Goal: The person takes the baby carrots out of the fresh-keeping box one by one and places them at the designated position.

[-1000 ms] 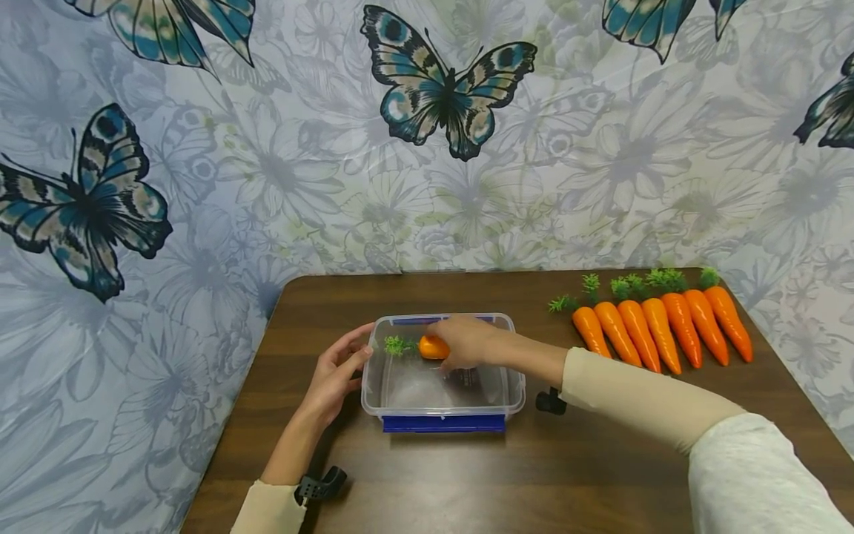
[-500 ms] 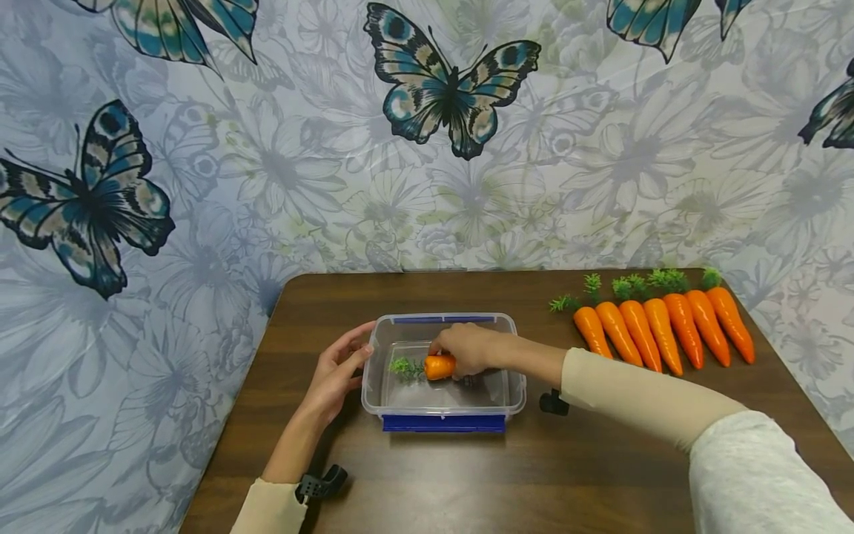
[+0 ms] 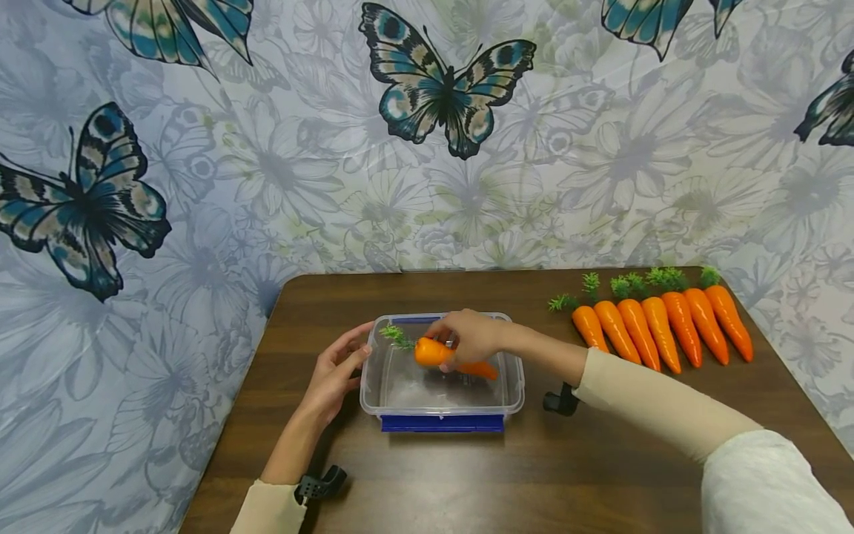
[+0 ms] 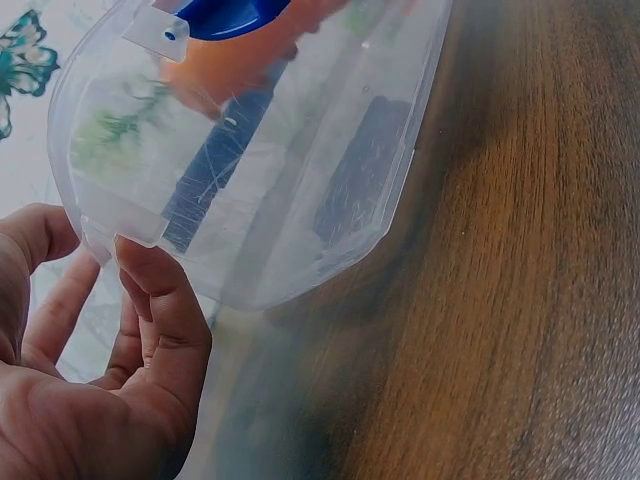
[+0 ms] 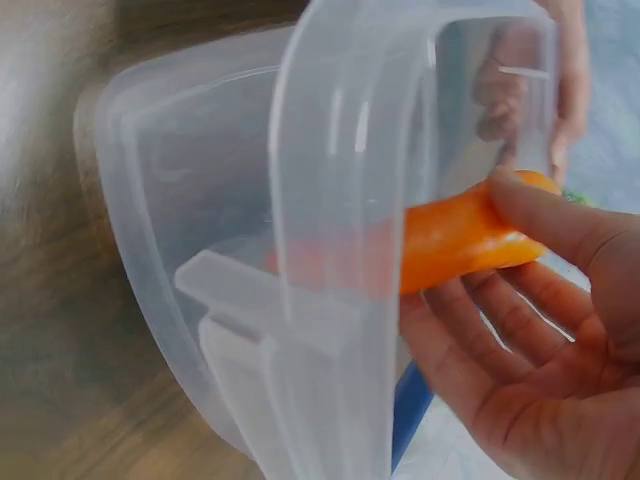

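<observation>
An orange carrot [image 3: 432, 352] with a green leafy top is gripped between the thumb and fingers of my right hand [image 3: 470, 337]. It overlaps the inside of a clear plastic food container [image 3: 442, 410] in the head view, its leafy end to the left and its tip pointing right. In the right wrist view the carrot [image 5: 470, 235] lies along the fingers, and its tip shows blurred through the container wall [image 5: 340, 150]. My left hand [image 3: 339, 374] holds the container's left rim; in the left wrist view the thumb [image 4: 150, 270] and a finger pinch the edge.
Several more carrots [image 3: 657, 330] lie in a slanted row at the back right of the brown wooden table [image 3: 427, 482]. Blue clips [image 3: 442, 423] hang on the container's long sides. Behind the table stands a wall [image 3: 300, 170] with flowers and butterflies.
The carrot first went down and slightly right in the container, then came back up with my right hand, its tip now showing. My left hand has stayed at the rim.
</observation>
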Action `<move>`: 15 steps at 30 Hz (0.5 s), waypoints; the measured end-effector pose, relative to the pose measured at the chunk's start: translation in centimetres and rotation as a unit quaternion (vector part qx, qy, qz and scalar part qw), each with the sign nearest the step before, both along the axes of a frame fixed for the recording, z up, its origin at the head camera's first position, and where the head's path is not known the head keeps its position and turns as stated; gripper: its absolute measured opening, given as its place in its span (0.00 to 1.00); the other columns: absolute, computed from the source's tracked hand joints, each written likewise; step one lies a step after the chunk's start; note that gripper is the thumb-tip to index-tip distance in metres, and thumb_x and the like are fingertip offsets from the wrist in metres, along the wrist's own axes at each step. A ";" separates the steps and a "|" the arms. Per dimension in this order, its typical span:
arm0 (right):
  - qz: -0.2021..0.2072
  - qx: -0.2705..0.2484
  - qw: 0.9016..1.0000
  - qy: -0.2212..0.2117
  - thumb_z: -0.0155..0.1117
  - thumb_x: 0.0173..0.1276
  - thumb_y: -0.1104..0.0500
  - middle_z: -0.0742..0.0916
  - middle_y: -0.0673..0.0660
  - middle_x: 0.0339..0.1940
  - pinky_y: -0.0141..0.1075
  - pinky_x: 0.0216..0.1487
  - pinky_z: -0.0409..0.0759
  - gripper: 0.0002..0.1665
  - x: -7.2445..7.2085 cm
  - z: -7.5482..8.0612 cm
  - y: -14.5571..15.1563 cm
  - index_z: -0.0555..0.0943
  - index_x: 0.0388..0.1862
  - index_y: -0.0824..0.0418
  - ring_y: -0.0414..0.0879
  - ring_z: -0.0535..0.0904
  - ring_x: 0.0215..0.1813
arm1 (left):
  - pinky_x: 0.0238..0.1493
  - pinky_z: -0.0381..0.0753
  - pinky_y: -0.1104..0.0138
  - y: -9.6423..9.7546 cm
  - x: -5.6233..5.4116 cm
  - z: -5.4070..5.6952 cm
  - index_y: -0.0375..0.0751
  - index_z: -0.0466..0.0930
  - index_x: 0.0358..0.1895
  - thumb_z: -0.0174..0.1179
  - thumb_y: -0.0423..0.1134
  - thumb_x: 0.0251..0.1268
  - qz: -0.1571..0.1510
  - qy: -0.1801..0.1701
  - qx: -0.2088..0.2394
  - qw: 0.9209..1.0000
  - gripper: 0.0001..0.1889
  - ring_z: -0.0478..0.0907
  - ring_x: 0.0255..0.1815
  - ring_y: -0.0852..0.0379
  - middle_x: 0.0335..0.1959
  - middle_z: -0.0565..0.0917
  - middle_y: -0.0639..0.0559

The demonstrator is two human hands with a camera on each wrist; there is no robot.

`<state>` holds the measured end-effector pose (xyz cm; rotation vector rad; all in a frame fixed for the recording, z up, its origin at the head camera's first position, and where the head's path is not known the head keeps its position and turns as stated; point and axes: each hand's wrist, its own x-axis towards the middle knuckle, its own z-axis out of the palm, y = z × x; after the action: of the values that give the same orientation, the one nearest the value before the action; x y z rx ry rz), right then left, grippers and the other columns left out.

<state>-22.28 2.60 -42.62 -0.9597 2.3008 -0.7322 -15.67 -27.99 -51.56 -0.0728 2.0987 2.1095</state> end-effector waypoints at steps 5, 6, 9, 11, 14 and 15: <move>-0.033 -0.064 0.995 -0.074 0.79 0.70 0.53 0.89 0.59 0.61 0.36 0.51 0.88 0.35 -0.2 0.7 1.3 0.80 0.74 0.57 0.45 0.90 0.48 | 0.50 0.89 0.51 0.1 0.0 0.0 0.56 0.75 0.78 0.64 0.45 0.81 0.000 -0.001 0.001 1.000 0.26 0.78 0.54 0.50 0.52 0.77 0.52; -0.040 -0.075 0.992 -0.091 0.79 0.70 0.53 0.88 0.59 0.61 0.36 0.51 0.89 0.36 -0.2 0.8 1.6 0.79 0.74 0.58 0.45 0.90 0.48 | 0.50 0.89 0.51 0.1 0.0 0.0 0.56 0.75 0.77 0.64 0.45 0.80 0.001 -0.001 0.002 1.000 0.26 0.78 0.54 0.50 0.52 0.77 0.52; -0.058 -0.104 0.984 -0.133 0.78 0.71 0.54 0.88 0.61 0.62 0.41 0.49 0.90 0.37 -0.2 1.4 2.7 0.77 0.76 0.60 0.48 0.91 0.49 | 0.50 0.89 0.51 0.2 0.0 0.0 0.57 0.75 0.77 0.64 0.45 0.80 0.001 -0.002 0.002 1.000 0.26 0.78 0.54 0.51 0.53 0.77 0.52; -0.071 -0.120 0.978 -0.155 0.77 0.72 0.56 0.87 0.62 0.62 0.43 0.47 0.91 0.37 -0.2 1.6 3.5 0.77 0.77 0.60 0.49 0.91 0.50 | 0.50 0.89 0.51 0.2 0.0 0.0 0.57 0.75 0.77 0.65 0.45 0.80 0.001 -0.002 0.003 1.000 0.26 0.78 0.53 0.51 0.53 0.78 0.51; -0.090 -0.142 0.969 -0.180 0.75 0.73 0.56 0.86 0.62 0.60 0.45 0.49 0.91 0.35 -0.2 1.7 4.5 0.76 0.76 0.59 0.50 0.90 0.51 | 0.49 0.90 0.51 0.1 0.1 0.1 0.56 0.75 0.78 0.64 0.45 0.81 0.001 0.000 0.002 1.000 0.26 0.80 0.52 0.50 0.53 0.78 0.50; -0.099 -0.149 0.966 -0.189 0.75 0.73 0.56 0.86 0.62 0.60 0.45 0.50 0.92 0.35 -0.1 1.7 4.8 0.77 0.76 0.58 0.51 0.90 0.52 | 0.49 0.90 0.51 0.0 0.1 0.1 0.56 0.75 0.78 0.64 0.45 0.81 0.001 0.000 0.002 1.000 0.26 0.81 0.52 0.50 0.53 0.78 0.50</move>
<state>-22.43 7.38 -40.91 -0.6460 1.9985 -1.2558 -15.59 -27.98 -51.46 -0.0754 2.0957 2.1140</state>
